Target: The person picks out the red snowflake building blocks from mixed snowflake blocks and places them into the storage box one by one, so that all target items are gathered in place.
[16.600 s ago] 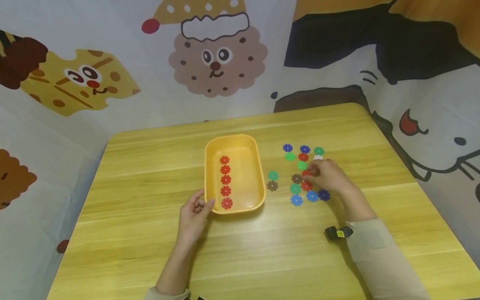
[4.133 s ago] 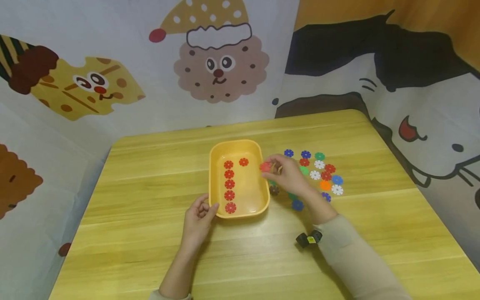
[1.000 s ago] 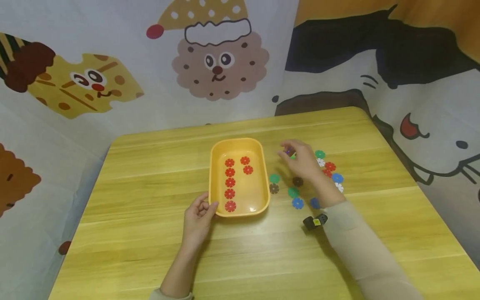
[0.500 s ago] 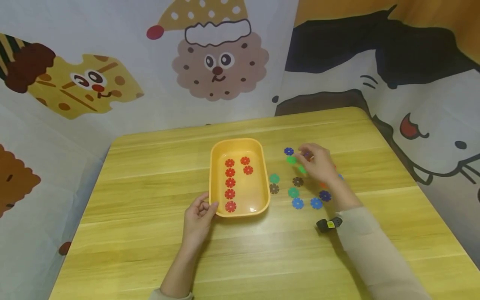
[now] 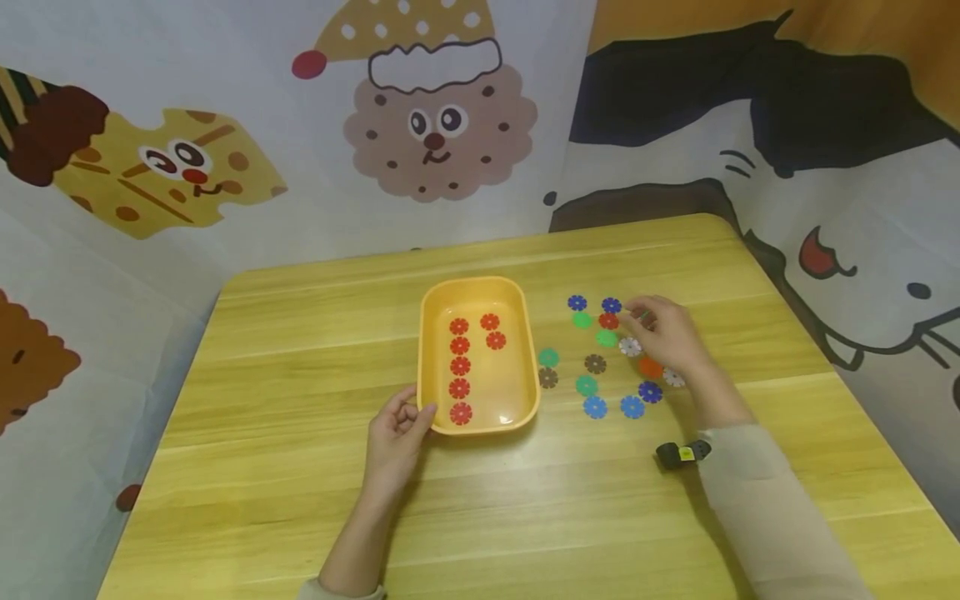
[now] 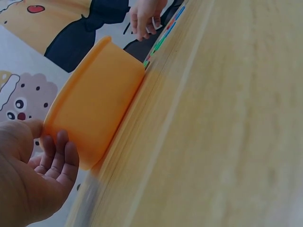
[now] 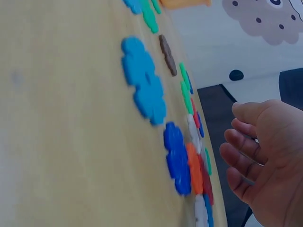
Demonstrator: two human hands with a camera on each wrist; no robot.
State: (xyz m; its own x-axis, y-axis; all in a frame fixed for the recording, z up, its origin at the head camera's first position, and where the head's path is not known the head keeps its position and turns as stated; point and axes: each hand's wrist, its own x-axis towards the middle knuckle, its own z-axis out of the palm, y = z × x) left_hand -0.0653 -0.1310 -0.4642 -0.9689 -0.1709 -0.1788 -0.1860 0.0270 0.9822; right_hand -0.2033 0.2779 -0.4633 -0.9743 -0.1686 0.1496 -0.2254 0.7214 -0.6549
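A yellow-orange plastic tray [image 5: 498, 387] sits mid-table; in the left wrist view its outer wall [image 6: 102, 97] shows. My left hand [image 5: 395, 432] grips its near left corner, thumb over the rim and fingers curled against the outside. In the tray, red snowflake discs [image 5: 460, 366] form a full column at left, with two more red discs [image 5: 492, 331] at upper right. My right hand [image 5: 671, 337] hovers over the right part of the loose discs, fingers loosely bent. The right wrist view shows that hand [image 7: 272, 156] above the discs, nothing visible between thumb and fingers.
Right of the tray lie loose snowflake discs: blue [image 5: 632, 407], green [image 5: 587, 385], brown [image 5: 596, 363], orange [image 5: 650, 367], white [image 5: 629, 346] and red [image 5: 608, 321]. My right hand covers some of them. A cartoon-printed cloth [image 5: 442, 233] hangs behind the wooden table [image 5: 480, 525].
Two red discs have been added at the tray's upper right since the oldest frame. Over the last second my right hand has moved rightward across the loose discs. My left hand stays at the tray.
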